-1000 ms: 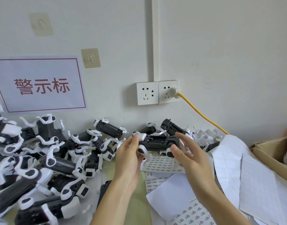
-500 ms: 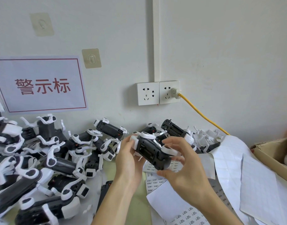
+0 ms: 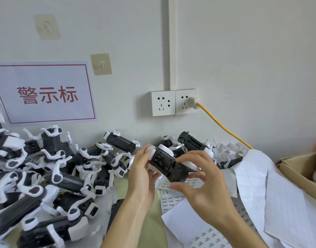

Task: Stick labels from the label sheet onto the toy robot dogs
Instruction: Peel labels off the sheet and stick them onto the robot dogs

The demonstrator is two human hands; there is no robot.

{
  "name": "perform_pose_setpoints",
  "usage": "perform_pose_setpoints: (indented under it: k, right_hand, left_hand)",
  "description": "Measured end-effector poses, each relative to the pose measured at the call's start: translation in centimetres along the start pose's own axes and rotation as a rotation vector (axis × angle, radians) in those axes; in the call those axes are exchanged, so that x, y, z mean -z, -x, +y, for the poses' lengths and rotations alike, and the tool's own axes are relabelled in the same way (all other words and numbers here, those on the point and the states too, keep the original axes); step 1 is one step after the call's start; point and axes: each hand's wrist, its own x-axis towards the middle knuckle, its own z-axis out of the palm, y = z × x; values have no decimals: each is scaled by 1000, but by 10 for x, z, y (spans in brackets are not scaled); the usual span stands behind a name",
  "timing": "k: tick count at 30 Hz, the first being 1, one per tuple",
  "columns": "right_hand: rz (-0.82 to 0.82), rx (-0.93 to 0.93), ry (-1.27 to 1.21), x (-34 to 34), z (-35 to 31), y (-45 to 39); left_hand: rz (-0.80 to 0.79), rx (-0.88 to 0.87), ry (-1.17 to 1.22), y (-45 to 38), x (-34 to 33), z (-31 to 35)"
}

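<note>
One toy robot dog [image 3: 168, 166] is held above the table, underside toward the camera, black battery-bay face exposed. The left hand [image 3: 142, 173] grips its white end at the 9 o'clock side, thumb and fingers curled round it. The right hand [image 3: 201, 183] grips the opposite end from the 3 o'clock side, index finger over the top edge and thumb beneath. Whether a label sits on a fingertip cannot be told. The label sheet [image 3: 173, 197], printed with rows of small labels, lies flat on the table directly below, at the 6 o'clock side of the held unit. The pile of dogs [image 3: 55, 176] occupies the table at 9 o'clock; blank backing sheets [image 3: 278, 203] lie at 3 o'clock. Step in hand, as judged: orienting the unit for labelling. Next move calls for freeing one hand, peeling one label and pressing it squarely onto the exposed face.
</note>
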Motion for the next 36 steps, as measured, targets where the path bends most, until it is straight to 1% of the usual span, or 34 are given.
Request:
perform_pose_setpoints:
  k: [5,10,15,19,21,23,26,29,31,32,34,36]
  right_hand:
    - [162,-139,-113,7,0,-3]
    - [253,-348,-289,10,1,-6]
    - [267,-523,-386,12,3,-9]
    - [250,-657,-503,12,6,-9]
    - [229,-693,-549,12,7,-9]
    - [202,-681,-551,12,6,-10]
    - [187,-633,-526,14,4,-11]
    - [182,-587,-464,15,0,-10]
    - [147,-556,-350,15,-4,-10]
    - [121,-533,-271,15,-7,-9]
    - [47,-450,-82,16,-8,-8]
    - [-66,-329,125,18,-6,-4]
  left_hand:
    - [14,-29,-17,1,-2,3]
    - [-17,-62,-77,1,-1,0]
    - [-84,-91,-33,3,-5,3]
    - [-19,-155,-80,5,-6,4]
    - [-17,-193,-115,5,-5,4]
    - [-12,-202,-137,5,-5,3]
    - [-3,-171,-139,3,-5,2]
    - [-31,-86,-167,1,-4,0]
    - [-71,10,-213,1,-3,-3]
    - [-83,31,-254,0,-2,-5]
    - [-77,12,-339,-1,0,-8]
    - [-60,-7,-388,-1,0,-11]
